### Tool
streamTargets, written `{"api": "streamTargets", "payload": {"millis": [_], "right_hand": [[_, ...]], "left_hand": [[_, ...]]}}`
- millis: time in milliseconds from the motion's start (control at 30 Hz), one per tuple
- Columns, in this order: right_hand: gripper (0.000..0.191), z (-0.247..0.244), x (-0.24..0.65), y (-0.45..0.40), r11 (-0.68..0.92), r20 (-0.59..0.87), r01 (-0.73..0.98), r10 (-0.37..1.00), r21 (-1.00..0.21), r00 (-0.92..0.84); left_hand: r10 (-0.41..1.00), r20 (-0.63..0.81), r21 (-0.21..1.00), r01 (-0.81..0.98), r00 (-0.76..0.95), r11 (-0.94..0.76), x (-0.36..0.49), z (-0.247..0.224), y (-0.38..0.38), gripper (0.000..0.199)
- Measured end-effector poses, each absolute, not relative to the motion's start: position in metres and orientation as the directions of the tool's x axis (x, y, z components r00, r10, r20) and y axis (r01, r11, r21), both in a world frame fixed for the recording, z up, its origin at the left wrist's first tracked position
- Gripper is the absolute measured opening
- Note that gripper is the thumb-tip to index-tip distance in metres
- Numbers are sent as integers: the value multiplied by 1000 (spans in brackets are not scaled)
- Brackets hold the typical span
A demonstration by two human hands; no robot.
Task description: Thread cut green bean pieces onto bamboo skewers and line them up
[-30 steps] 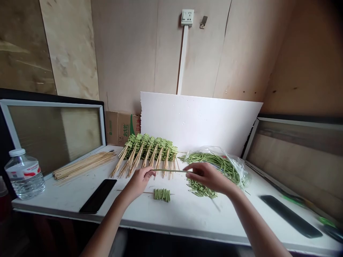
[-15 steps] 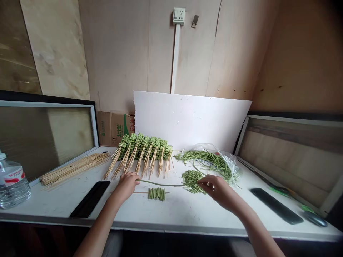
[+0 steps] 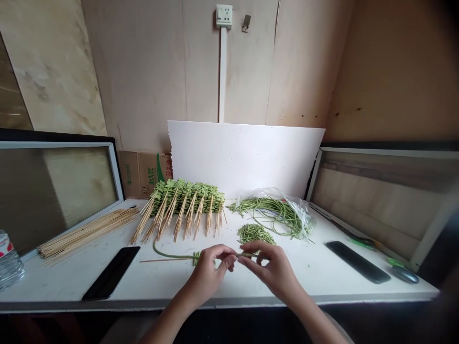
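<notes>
Both of my hands meet over the front middle of the table, pinching one long green bean [image 3: 168,256] near its right end. My left hand [image 3: 212,267] has thumb and fingers closed on it, and the bean trails out leftward in a curve. Close beside, my right hand [image 3: 268,265] grips the short end between thumb and fingertips. Behind my left hand lies a wooden skewer [image 3: 158,260] threaded with cut bean pieces [image 3: 196,258], mostly hidden now. A heap of short cut bean pieces [image 3: 255,233] sits just beyond my right hand.
Finished bean skewers [image 3: 188,196] are stacked at the back. Bare skewers [image 3: 88,234] and a black phone [image 3: 112,272] lie left, near a water bottle [image 3: 9,263]. A plastic bag [image 3: 304,215] with long beans [image 3: 278,212], a dark flat object [image 3: 356,262] and a mouse [image 3: 405,274] are right.
My left hand has moved right along the bean to my right hand, which shifted slightly left and down. The bean, earlier stretched between the hands, now trails left. The view has turned slightly right.
</notes>
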State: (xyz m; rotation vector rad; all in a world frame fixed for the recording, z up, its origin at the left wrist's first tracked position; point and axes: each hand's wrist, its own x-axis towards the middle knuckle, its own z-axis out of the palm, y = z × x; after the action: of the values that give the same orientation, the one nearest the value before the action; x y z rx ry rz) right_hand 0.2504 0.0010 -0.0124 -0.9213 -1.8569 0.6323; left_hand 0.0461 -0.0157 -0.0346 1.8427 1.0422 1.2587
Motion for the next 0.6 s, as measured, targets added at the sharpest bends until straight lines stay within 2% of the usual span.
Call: {"api": "streamTargets", "payload": {"millis": [267, 400, 600], "right_hand": [[21, -6, 262, -1, 650, 573, 297, 758, -699, -312], [15, -5, 262, -2, 716, 667, 351, 694, -603, -269], [12, -4, 256, -3, 800, 725, 369, 591, -472, -353]], "left_hand": [[867, 476, 814, 298, 148, -499, 34, -32, -13, 37], [862, 485, 807, 305, 147, -506, 33, -28, -15, 34], [894, 400, 876, 204, 202, -437, 42, -25, -23, 34]]}}
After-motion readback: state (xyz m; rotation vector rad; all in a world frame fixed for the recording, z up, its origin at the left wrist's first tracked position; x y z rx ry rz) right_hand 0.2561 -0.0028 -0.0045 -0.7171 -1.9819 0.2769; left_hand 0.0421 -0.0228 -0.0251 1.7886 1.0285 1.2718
